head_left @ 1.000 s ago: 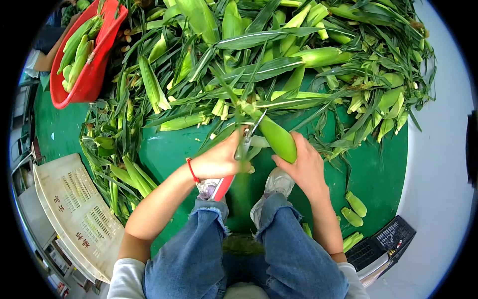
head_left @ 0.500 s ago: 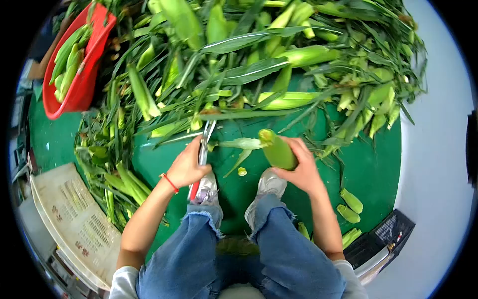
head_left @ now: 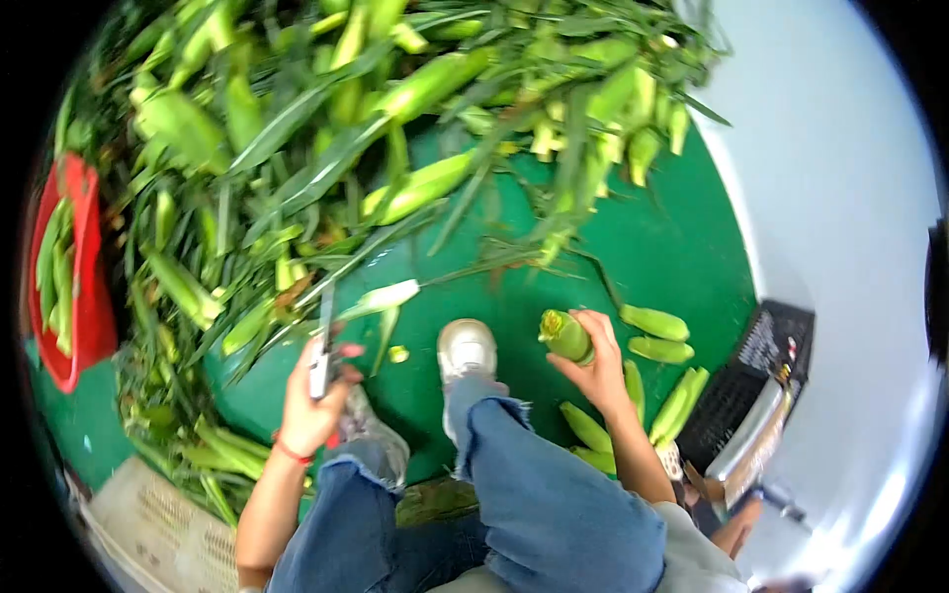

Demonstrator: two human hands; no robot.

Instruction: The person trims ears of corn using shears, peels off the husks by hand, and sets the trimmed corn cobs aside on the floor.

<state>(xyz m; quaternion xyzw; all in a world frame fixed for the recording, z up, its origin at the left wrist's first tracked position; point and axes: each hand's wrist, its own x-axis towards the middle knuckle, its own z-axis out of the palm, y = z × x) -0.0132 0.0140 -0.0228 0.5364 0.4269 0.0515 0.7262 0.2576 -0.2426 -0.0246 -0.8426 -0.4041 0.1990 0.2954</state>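
My left hand is wrapped round a pair of shears with a metal blade pointing away from me. A red string bracelet circles that wrist. In my right hand is a green ear of corn, its cut end facing up and to the left. A small cut piece and a pale husk leaf lie on the green floor between my hands. Several trimmed ears lie to the right of my right hand.
Leafy corn and husks are heaped across the far side. A red basin with ears stands at the left. A cream plastic crate is at the lower left, a black crate at the right. Another person's hand shows at the lower right.
The cut end piece came off the ear and the shears moved away from it to the left. My right hand carried the ear rightward. The view has turned toward the right.
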